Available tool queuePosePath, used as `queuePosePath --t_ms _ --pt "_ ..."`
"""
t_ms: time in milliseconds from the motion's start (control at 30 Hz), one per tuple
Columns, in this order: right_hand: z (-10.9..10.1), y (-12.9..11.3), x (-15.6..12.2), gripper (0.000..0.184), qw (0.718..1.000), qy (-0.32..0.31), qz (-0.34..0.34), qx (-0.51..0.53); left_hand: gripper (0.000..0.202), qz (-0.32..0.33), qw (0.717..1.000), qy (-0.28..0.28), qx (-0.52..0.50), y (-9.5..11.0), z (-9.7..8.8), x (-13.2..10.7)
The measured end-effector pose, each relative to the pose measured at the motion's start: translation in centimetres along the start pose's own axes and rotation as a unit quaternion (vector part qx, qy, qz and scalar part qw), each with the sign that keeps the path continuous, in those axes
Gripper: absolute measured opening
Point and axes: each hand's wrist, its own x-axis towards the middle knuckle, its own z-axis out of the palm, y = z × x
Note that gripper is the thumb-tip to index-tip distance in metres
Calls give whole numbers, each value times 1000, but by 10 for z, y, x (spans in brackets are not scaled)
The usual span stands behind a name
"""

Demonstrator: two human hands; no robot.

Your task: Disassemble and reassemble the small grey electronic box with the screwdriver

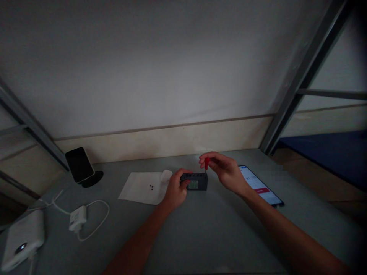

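My left hand [177, 190] is closed around the left end of a small dark box [202, 184] with a slotted top and a greenish label, keeping it on the grey tabletop. In my right hand [226, 170] is a small screwdriver with a red handle [207, 163], pinched between the fingers. Its thin shaft points down at the box's top right corner; whether the tip sits in a screw is too small to tell. Left of the box lies a sheet of white paper [134, 186] with several tiny dark pieces [151, 187], perhaps screws, on it.
A lit phone [262, 187] lies right of my right hand. A round white object [166, 176] rests on the paper's corner. Farther left are a dark-screened device on a stand [79, 164], a white adapter with cable [78, 218] and a white power bank [24, 238]. Metal posts [301, 82] flank the table.
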Motion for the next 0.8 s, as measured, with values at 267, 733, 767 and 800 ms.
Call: queuePosePath --t_ms 267,733,767,800 --pt "2 1 0 12 999 26 13 14 38 65 995 -49 56 8 1 0" --pt "3 3 1 15 998 33 15 47 25 116 960 9 255 50 19 -2" --pt "3 2 1 14 998 32 15 49 23 111 961 10 251 51 22 0" --pt "3 3 1 14 998 32 16 51 20 104 964 11 245 51 24 2"
